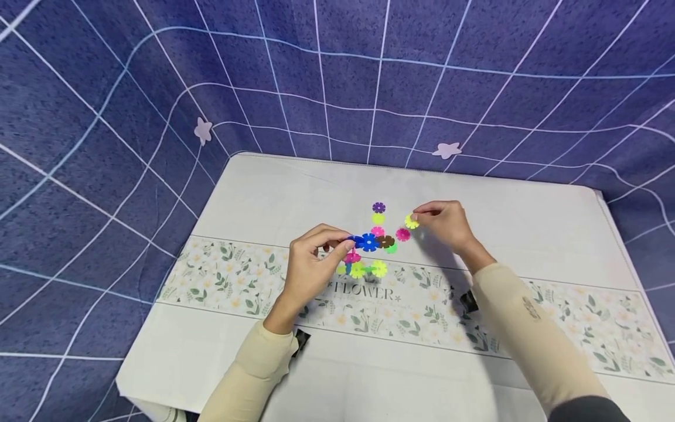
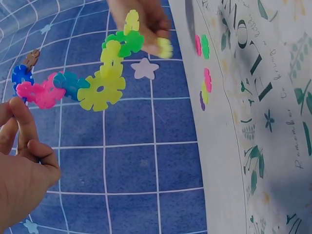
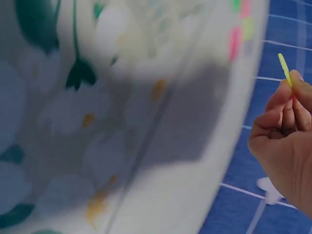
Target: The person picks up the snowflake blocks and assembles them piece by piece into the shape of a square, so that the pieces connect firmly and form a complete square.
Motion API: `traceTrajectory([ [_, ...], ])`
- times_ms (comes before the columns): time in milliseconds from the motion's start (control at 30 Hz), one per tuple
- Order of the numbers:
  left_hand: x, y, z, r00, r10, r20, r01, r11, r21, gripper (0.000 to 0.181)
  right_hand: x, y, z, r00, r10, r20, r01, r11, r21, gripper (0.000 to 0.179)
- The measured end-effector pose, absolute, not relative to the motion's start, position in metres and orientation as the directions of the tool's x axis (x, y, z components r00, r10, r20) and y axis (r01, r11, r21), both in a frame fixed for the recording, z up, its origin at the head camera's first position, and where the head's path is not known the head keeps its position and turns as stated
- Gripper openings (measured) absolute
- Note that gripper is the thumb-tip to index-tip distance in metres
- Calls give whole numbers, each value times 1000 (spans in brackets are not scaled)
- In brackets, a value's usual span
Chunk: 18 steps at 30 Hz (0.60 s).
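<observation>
Between thumb and fingers my left hand (image 1: pixel 314 262) pinches a chain of interlocked plastic snowflake discs at a blue disc (image 1: pixel 368 242). A brown disc (image 1: pixel 387 241) sits at one end of the chain. In the left wrist view the chain runs through pink discs (image 2: pixel 43 91), a teal disc (image 2: pixel 71 86), a large yellow disc (image 2: pixel 102 91) and a green disc (image 2: pixel 127 44). My right hand (image 1: pixel 445 225) pinches a single yellow disc (image 1: pixel 412 221), held apart from the chain. From the right wrist it shows edge-on, between thumb and forefinger.
Loose discs lie on the white table (image 1: pixel 295 187) beyond the chain: a purple disc (image 1: pixel 378 207), a yellow one, pink ones and a green one. A floral runner (image 1: pixel 422 305) crosses the table. Blue grid-patterned cloth (image 1: pixel 348 82) hangs behind it.
</observation>
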<state>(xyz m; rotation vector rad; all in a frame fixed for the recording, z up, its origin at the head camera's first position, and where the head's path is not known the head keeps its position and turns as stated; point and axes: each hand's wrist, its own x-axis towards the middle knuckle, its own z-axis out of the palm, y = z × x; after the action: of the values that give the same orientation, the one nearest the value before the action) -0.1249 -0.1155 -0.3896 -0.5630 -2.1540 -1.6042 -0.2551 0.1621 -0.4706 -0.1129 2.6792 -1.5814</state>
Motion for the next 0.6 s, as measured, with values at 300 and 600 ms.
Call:
traceTrajectory([
  [300,-129,-109,-388,-827,89,555,559,241,794,9,-174,161,-401,-994,-113,8,-20,98,-995,26],
  [600,-127,-101,-386,-830,90,551,555,229,799,8,-138,153,-384,-972,-204,-121,155,-163,-974,9],
])
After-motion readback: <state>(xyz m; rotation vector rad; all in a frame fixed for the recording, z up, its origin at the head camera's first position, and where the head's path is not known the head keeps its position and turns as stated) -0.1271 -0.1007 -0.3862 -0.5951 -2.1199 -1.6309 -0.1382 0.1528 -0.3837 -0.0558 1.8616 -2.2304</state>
